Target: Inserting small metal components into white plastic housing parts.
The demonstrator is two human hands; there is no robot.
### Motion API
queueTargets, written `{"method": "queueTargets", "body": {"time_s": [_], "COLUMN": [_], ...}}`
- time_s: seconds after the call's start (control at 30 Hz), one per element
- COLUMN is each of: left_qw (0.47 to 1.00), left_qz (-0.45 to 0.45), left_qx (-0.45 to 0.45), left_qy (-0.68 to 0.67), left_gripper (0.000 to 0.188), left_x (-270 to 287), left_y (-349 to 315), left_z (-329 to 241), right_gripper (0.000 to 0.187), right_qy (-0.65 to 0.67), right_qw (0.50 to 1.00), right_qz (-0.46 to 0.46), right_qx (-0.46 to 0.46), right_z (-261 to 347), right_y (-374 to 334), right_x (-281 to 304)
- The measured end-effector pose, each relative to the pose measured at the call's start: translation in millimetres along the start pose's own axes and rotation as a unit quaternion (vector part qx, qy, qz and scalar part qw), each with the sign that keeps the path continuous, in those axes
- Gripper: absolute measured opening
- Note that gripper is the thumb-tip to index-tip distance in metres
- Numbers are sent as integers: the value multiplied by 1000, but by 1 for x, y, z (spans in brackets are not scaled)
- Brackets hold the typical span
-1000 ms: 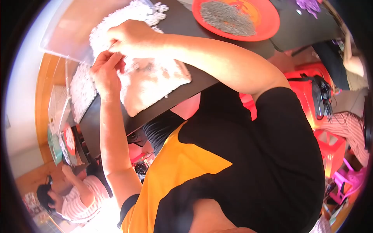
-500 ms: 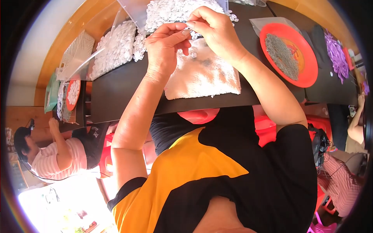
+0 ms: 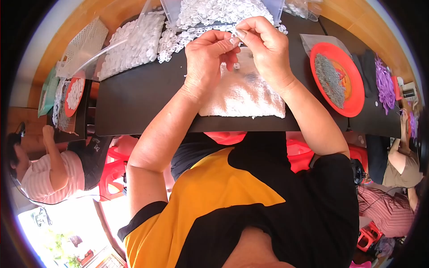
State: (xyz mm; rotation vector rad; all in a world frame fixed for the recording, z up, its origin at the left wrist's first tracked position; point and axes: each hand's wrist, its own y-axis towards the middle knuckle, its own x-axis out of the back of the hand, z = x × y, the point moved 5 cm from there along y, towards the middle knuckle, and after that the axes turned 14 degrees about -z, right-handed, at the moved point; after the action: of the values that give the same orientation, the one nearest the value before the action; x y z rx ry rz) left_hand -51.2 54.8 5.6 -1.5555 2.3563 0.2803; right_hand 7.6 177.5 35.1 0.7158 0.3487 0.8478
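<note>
My left hand [image 3: 209, 54] and my right hand [image 3: 269, 50] meet above the far part of a pale towel [image 3: 243, 100]. Both are closed, thumb against forefinger, with their tips almost touching. Whatever they pinch is tiny and mostly covered by the fingers; a speck of white shows there. Just below the left fingers is a small white plastic piece [image 3: 237, 66]; whether it hangs or lies on the towel I cannot tell. Loose white ring-like pieces [image 3: 172, 44] are scattered beyond the hands, in front of a clear bin [image 3: 277, 11] heaped with similar white pieces [image 3: 214, 12].
A clear bag of white pieces [image 3: 132, 44] lies left on the dark table [image 3: 134, 100]. At right, a red plate [image 3: 355, 87] holds grey thin pieces [image 3: 330, 78]; purple strips [image 3: 384, 82] lie beyond it. Other people [image 3: 56, 174] sit at both sides.
The view has shifted, so the table items sit a little lower in it. My hands stay fingertip to fingertip over the towel, both still closed.
</note>
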Motion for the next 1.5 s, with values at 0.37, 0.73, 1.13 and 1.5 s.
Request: {"method": "queueTargets", "body": {"time_s": [0.37, 0.73, 1.13, 1.5], "left_qw": [997, 999, 998, 995], "left_qz": [-14, -33, -51, -93], "left_qx": [29, 25, 26, 28], "left_qy": [-70, -3, -13, -26], "left_gripper": [11, 10, 7, 6], "left_x": [5, 7, 9, 14], "left_y": [2, 0, 1, 2], "left_z": [0, -3, 2, 8], "right_gripper": [7, 9, 9, 11], "right_qy": [30, -31, -60, -24], "right_qw": [996, 995, 993, 991], "right_qz": [34, 56, 72, 53], "right_qx": [-78, -76, -67, -119], "right_z": [-9, -15, -13, -24], "right_y": [-2, 0, -4, -14], "right_x": [-1, 0, -2, -14]}}
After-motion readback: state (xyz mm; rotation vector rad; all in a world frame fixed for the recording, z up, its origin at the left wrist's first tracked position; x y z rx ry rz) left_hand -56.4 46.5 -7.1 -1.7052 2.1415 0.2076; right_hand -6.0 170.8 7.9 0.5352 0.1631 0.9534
